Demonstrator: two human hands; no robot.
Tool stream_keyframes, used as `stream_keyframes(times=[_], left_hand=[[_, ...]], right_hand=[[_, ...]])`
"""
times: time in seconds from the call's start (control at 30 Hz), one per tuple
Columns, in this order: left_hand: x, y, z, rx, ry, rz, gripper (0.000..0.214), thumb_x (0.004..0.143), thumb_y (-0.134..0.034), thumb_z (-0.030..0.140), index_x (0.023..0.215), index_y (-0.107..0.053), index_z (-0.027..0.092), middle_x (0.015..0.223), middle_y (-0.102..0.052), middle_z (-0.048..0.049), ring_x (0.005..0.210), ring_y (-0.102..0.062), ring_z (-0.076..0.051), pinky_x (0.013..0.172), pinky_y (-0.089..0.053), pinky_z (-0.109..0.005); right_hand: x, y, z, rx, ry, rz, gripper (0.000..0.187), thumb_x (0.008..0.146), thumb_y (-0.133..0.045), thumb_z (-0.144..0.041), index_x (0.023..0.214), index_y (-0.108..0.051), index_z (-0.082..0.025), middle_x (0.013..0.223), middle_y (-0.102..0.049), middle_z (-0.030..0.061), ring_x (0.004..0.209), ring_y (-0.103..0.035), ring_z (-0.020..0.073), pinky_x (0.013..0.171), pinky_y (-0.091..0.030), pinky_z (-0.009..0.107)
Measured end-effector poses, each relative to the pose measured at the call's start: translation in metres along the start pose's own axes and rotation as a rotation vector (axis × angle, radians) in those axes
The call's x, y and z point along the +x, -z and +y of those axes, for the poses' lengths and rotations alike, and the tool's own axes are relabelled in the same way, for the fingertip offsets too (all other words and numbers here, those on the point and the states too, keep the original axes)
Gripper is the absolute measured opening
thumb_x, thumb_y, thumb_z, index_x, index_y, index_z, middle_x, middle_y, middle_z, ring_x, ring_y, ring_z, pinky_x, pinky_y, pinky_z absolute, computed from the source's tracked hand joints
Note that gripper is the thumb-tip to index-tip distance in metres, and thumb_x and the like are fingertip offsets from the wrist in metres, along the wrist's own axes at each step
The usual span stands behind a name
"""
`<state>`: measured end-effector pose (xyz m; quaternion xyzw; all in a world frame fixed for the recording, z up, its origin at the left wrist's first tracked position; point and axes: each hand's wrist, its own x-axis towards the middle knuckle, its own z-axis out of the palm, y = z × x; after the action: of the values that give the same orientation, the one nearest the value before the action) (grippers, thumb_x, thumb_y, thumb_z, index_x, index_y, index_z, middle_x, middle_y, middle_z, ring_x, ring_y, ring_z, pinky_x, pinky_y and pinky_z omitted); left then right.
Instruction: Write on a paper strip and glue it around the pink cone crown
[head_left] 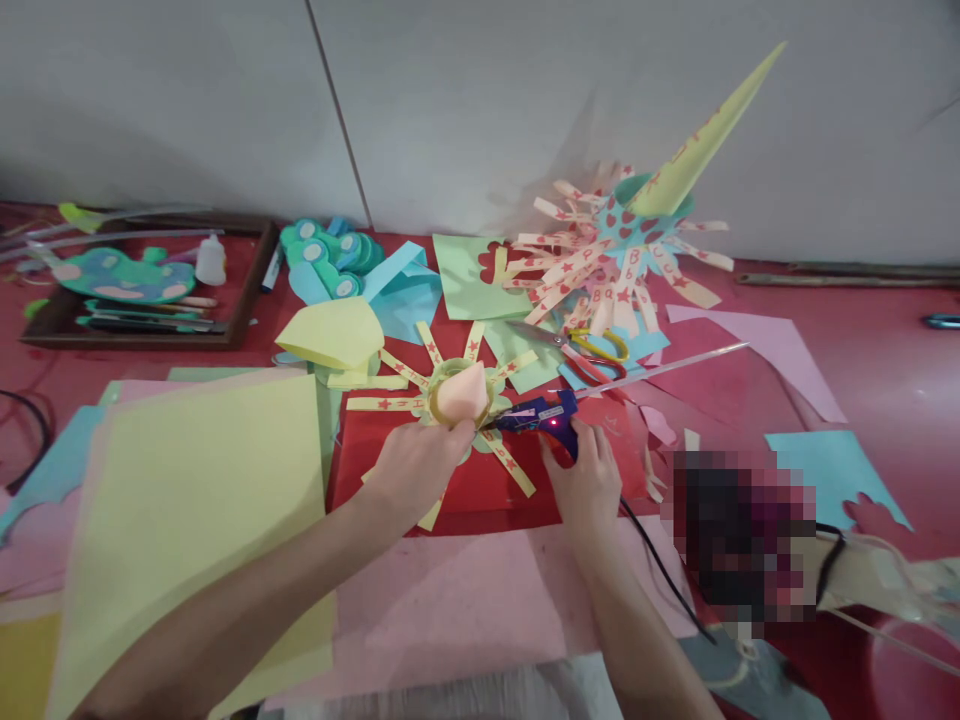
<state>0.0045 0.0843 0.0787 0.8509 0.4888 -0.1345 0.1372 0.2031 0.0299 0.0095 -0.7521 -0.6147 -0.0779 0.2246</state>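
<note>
My right hand (589, 475) grips a dark blue hot glue gun (544, 415), its red light lit and a clear glue stick (667, 368) jutting from the back. The gun's nozzle points left at a paper flower (510, 465) with yellow strips bearing red stars and letters. At the flower's centre sits a pale pink paper cone (463, 393) inside a yellow ring. My left hand (427, 455) is closed at the near side of that centre, close to the nozzle; what its fingertips pinch is hidden. Under the flower lies a red sheet (405, 505).
Scissors (581, 350) lie behind the glue gun. A lettered paper craft with a tall yellow cone (697, 150) stands at the back right. Yellow sheets (195, 520) cover the left side; a wooden tray (259, 285) of tools sits behind. A black cord (660, 560) trails at right.
</note>
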Motion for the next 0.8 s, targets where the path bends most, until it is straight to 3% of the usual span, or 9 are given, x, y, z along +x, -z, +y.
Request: stream_keyframes(times=[0.23, 0.47, 0.8], left_hand=[[-0.0005, 0.0038, 0.0003, -0.007, 0.016, -0.043, 0.029, 0.091, -0.030, 0.018, 0.094, -0.059, 0.017, 0.062, -0.058, -0.0036, 0.057, -0.058, -0.019, 0.053, -0.040, -0.028], [-0.0014, 0.0032, 0.0019, 0.007, 0.011, -0.004, 0.025, 0.091, -0.032, 0.019, 0.093, -0.057, 0.017, 0.059, -0.057, -0.0026, 0.054, -0.058, -0.017, 0.050, -0.038, -0.026], [-0.0023, 0.0052, 0.0010, 0.039, -0.034, -0.015, 0.023, 0.081, -0.038, 0.005, 0.089, -0.055, 0.018, 0.064, -0.059, -0.0016, 0.057, -0.059, -0.019, 0.050, -0.036, -0.025]], right_hand=[[-0.0003, 0.0012, 0.0014, 0.042, -0.011, -0.023, 0.028, 0.084, -0.050, -0.033, 0.105, -0.055, -0.015, 0.090, -0.061, 0.0098, 0.082, -0.058, 0.0220, 0.069, -0.047, 0.034], [-0.0003, 0.0002, 0.0016, 0.051, -0.024, -0.018, 0.029, 0.084, -0.050, -0.034, 0.105, -0.055, -0.015, 0.090, -0.061, 0.0104, 0.083, -0.058, 0.0222, 0.069, -0.047, 0.033], [0.0039, 0.0048, -0.0011, 0.030, -0.093, -0.004, 0.032, 0.083, -0.051, -0.042, 0.100, -0.056, -0.015, 0.088, -0.061, 0.0100, 0.082, -0.059, 0.0232, 0.069, -0.046, 0.034]])
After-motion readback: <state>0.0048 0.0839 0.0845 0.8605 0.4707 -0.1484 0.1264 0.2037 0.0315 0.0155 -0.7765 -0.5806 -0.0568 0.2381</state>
